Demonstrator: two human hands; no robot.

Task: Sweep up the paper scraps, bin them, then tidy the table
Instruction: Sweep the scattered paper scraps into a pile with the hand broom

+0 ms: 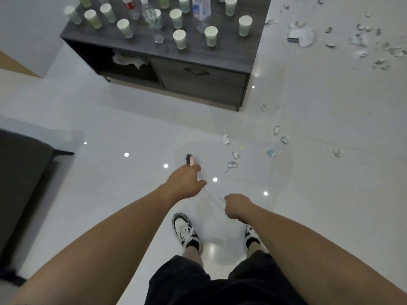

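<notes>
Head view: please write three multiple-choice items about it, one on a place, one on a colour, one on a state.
1. Where do most scraps lie?
A. on the table
B. on the floor, right of the table
C. in a bin

2. What colour are the shorts?
A. black
B. red
C. white

3. What are the left hand and right hand doing?
A. hanging open
B. gripping a thin stick
C. holding cups

Key:
1 B, the scraps are spread over the tiles beside the table.
2 A, the cloth is dark black.
3 B, the fingers of both hands curl round the stick.
</notes>
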